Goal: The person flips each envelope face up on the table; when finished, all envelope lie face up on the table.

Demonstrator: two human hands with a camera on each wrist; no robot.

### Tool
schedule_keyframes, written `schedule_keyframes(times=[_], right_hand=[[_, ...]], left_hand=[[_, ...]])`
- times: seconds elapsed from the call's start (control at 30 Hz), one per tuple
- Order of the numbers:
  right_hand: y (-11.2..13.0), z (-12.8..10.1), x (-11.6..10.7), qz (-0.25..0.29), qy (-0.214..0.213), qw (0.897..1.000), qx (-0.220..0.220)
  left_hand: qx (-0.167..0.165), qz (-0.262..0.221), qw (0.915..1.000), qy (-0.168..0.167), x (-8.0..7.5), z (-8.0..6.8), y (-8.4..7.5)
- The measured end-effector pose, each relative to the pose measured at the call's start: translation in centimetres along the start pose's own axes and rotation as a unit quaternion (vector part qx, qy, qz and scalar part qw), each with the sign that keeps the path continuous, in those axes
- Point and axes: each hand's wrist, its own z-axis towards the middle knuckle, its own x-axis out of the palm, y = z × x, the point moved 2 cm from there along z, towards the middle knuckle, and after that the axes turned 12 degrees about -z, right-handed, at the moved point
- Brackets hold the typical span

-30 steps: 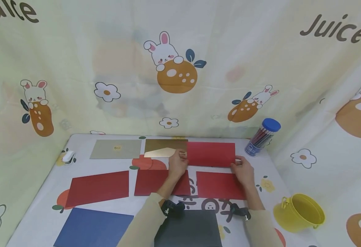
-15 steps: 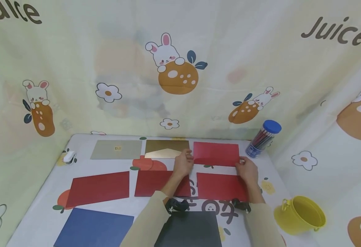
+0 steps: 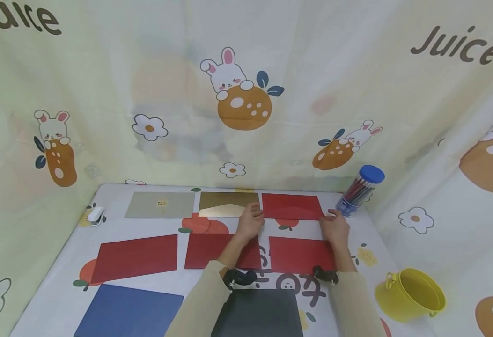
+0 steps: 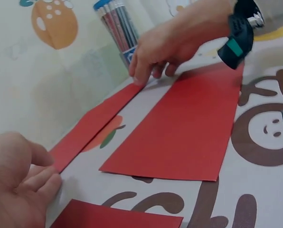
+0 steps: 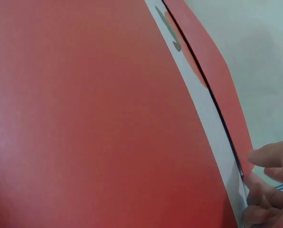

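A red card (image 3: 291,206) lies at the back right of the table. My right hand (image 3: 335,228) pinches its near right corner; in the right wrist view the thumb (image 5: 267,154) is on top, with a finger under the edge. At the card's left end is my left hand (image 3: 250,221), its fingers loosely bent with the tips right at the edge. The left wrist view shows that same end by the left fingers (image 4: 46,183). Nearer me lie a second red card (image 3: 298,254), another red card (image 3: 204,250) partly under my left forearm, and a third (image 3: 138,257).
Along the back lie a gold envelope-like piece (image 3: 212,200) and a grey rectangle (image 3: 145,204). In front are a blue sheet (image 3: 130,311) and a dark sheet (image 3: 263,313). A blue-lidded pencil jar (image 3: 357,192), yellow bucket (image 3: 410,294) and small white stapler (image 3: 97,215) stand around.
The back red card has shifted right, then slightly back left and lowered flat toward the table. My left hand has moved right and come off its overlap with the gold piece's right end.
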Motion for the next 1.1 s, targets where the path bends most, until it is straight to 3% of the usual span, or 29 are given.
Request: schedule_keyframes(times=[0.2, 0.83, 1.1], right_hand=[[0.1, -0.1, 0.2, 0.028, 0.009, 1.0, 0.011], [0.0, 0.1, 0.4, 0.057, 0.043, 0.997, 0.029], [0.6, -1.3, -0.3, 0.075, 0.032, 0.996, 0.037]], left_hand=[[-0.01, -0.037, 0.9991, 0.02, -0.2, 0.0, 0.1], [-0.008, -0.056, 0.998, 0.028, -0.3, 0.1, 0.3], [0.005, -0.064, 0.9976, 0.025, -0.8, -1.1, -1.3]])
